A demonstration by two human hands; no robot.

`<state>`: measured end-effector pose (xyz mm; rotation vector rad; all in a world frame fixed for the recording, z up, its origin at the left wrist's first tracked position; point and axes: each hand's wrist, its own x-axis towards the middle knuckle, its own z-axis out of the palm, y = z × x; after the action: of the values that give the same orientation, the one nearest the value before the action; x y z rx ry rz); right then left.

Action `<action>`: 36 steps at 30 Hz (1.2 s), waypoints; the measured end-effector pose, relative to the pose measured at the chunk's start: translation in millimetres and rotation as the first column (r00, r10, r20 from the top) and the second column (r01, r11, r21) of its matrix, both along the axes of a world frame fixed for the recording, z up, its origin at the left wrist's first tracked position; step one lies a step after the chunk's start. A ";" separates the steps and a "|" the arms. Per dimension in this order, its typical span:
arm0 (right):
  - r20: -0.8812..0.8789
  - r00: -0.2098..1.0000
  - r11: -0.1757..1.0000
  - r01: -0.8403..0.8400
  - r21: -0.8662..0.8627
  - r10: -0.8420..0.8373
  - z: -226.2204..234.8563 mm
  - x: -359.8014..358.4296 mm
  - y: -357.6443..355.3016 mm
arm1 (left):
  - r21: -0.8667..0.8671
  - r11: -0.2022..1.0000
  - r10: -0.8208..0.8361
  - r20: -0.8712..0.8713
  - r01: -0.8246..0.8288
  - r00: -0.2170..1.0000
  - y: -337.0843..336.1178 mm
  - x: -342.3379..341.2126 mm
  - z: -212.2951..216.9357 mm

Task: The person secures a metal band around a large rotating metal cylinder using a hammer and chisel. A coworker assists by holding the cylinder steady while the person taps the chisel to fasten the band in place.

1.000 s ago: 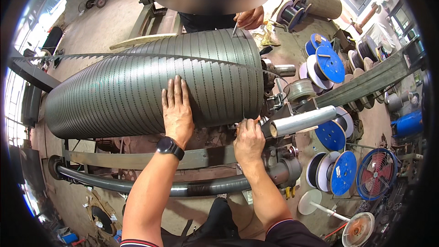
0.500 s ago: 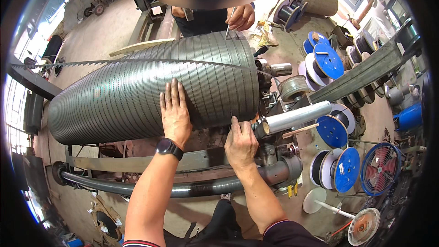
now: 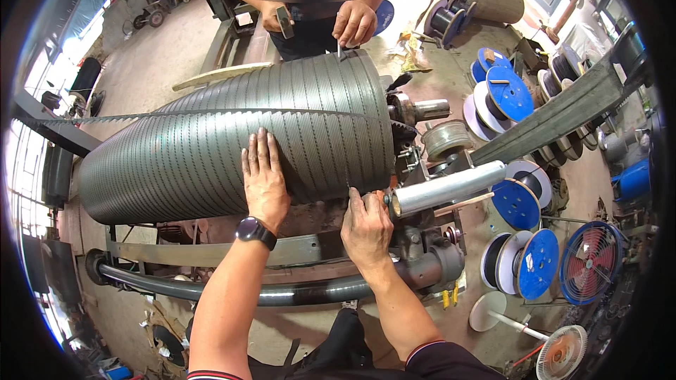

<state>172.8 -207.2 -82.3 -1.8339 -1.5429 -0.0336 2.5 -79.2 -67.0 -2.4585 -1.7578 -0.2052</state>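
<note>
A long dark drum (image 3: 211, 155), closely ringed with grooves and dashed lines, lies across the view. My left hand (image 3: 265, 181), with a black watch on the wrist, rests flat on its near side with the fingers stretched out. Near the drum's lower right end, my right hand (image 3: 367, 229) is closed, its index fingertip against the surface at one dashed line. Whatever its fingers pinch, if anything, is too small to make out. A toothed metal band (image 3: 267, 112) stretches over the drum. Opposite me, a co-worker holds a hammer (image 3: 284, 21) and a thin metal punch (image 3: 340, 50) against the drum.
A shiny metal roller (image 3: 451, 186) and a small spool (image 3: 446, 138) sit by the drum's right end. A long black bar (image 3: 282, 293) runs along my side. Several blue and white reels (image 3: 536, 262), a floor fan (image 3: 590, 262) and a small white fan (image 3: 561, 352) stand at right.
The co-worker's hammer has come into fuller view, and the punch sits slightly further left. My hands keep nearly the same places on the drum. The whole view has shifted a little.
</note>
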 end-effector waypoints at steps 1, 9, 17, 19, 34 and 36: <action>-0.043 0.999 0.999 -0.006 -0.033 0.005 -0.7 -1.8 -0.1 | 0.021 1.000 -0.007 -0.009 0.008 1.000 0.5 -0.9 -3.3; -0.014 1.000 0.996 0.001 0.088 0.000 -5.6 -16.1 1.4 | -0.022 1.000 -0.019 -0.009 0.019 1.000 1.1 -1.0 2.5; -0.057 0.997 0.991 0.065 0.120 -0.059 -11.9 -23.1 -2.9 | -0.011 0.986 -0.165 -0.038 0.165 0.986 5.8 -17.0 29.7; -0.063 0.995 0.985 0.080 0.154 -0.071 -11.8 -23.2 -1.6 | -0.001 0.984 -0.180 -0.053 0.181 0.982 12.1 -23.8 40.0; -0.197 0.919 0.875 0.388 0.289 -0.343 12.0 6.3 80.9 | -0.144 0.970 -0.199 -0.013 0.195 0.980 47.6 -21.7 50.9; -0.112 0.909 0.853 0.415 0.317 -0.401 18.9 13.5 91.6 | -0.158 0.969 -0.191 0.017 0.191 0.981 47.3 -21.5 50.0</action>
<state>186.3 -115.7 -63.4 -1.8331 -1.0149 -0.4307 -19.1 -31.9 -17.0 -2.7427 -1.5942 -0.0863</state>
